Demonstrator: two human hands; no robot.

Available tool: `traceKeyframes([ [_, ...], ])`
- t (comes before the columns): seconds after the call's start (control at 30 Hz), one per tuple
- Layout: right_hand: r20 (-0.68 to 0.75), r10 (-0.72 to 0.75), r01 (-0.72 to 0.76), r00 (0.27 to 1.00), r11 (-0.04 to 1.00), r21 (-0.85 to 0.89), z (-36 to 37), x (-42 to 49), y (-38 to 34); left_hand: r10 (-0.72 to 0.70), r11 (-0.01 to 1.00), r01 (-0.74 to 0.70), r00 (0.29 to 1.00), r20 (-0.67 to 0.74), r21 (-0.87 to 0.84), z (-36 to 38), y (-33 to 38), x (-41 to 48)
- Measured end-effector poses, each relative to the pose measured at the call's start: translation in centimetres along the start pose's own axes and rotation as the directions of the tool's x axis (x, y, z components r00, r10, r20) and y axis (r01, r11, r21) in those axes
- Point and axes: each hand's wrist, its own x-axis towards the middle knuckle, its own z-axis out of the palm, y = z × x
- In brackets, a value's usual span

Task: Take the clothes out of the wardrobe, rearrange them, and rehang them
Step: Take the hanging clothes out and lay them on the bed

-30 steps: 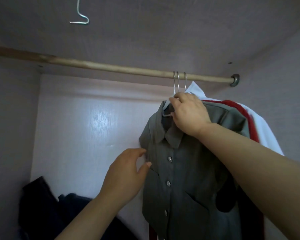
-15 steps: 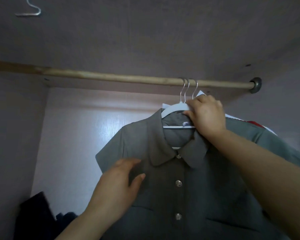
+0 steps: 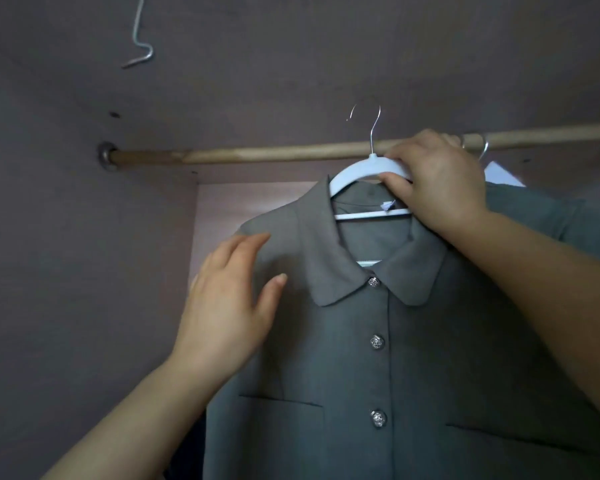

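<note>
The white hanger (image 3: 357,169) is no longer hooked on the wooden rod (image 3: 257,154): its metal hook (image 3: 373,129), which sat beside two other hooks half a second ago, now rises free above and in front of the rod. Those other hooks (image 3: 484,148) now lie to the right of the right hand (image 3: 437,181), near the rod's right end. The grey shirt (image 3: 430,358), seen side-on a second ago, now faces the camera squarely and is much closer. The left hand (image 3: 229,306) is higher, up from the chest to the shoulder seam, fingers straight against the cloth. The red garment is out of sight.
</note>
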Motion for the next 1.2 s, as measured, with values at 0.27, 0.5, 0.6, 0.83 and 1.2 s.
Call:
traceKeyframes([
  [0.27, -0.119, -0.099, 0.138, 0.988, 0.916, 0.378, 1.4, -6.4, -10.7, -0.155, 0.967, 0.17, 0.984, -0.093, 0.192, -5.4, -4.0, -5.4],
  [0.5, -0.174, -0.078, 0.175, 0.982, 0.728, 0.663, 1.6, -17.0, -21.4, -0.361, 0.815, 0.379, 0.924, -0.129, 0.437, -11.8, -5.5, -18.6],
  [0.6, -0.172, -0.05, 0.165, 0.984, 0.624, 0.764, 1.0, -21.6, -26.1, -0.408, 0.712, 0.422, 0.899, -0.159, 0.561, -15.8, -4.0, -24.5],
  [0.83, -0.116, -0.1, 0.137, 0.988, 0.248, 0.959, -4.0, -29.1, -37.4, -0.571, 0.373, 0.519, 0.782, -0.25, 0.769, -25.5, 2.3, -34.7],
  [1.2, -0.21, -0.049, 0.186, 0.976, -0.303, 0.935, -21.7, -30.6, -51.8, -0.423, -0.154, 0.59, 0.686, -0.592, 0.793, -41.1, 15.6, -41.5],
])
